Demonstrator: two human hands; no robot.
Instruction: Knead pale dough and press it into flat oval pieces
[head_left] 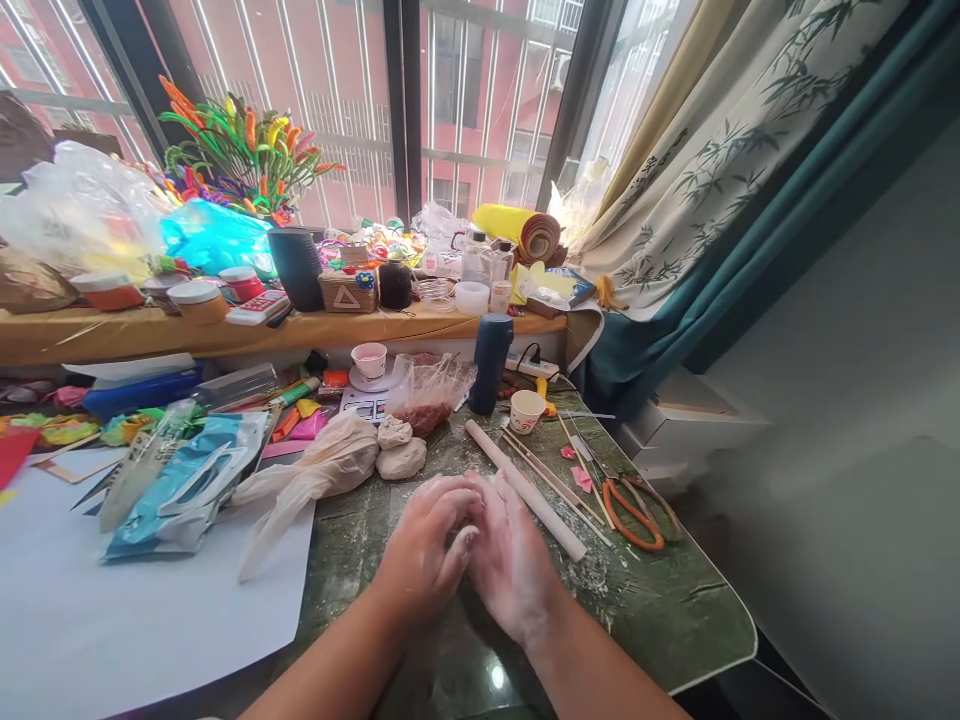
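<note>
Your left hand [431, 545]: fingers curled against your right hand [517, 560], both whitened; contents, if any, hidden. Beyond: two dough lumps [402, 458], seemingly yet unshaped. Alongside: rolling pin [536, 503], lying unheld on the powdery surface [660, 605].

White powder [534, 590] is dusting my left hand [429, 535] and right hand [514, 560]. My table [667, 610] is showing green, the dough [401, 459] off-white, the rod [536, 503] pinkish, the scissor handles [637, 543] orange, the bottle [490, 370] navy, the packet [187, 490] blue and white; green leaves [724, 160] are patterning the cream curtain [675, 225].
</note>
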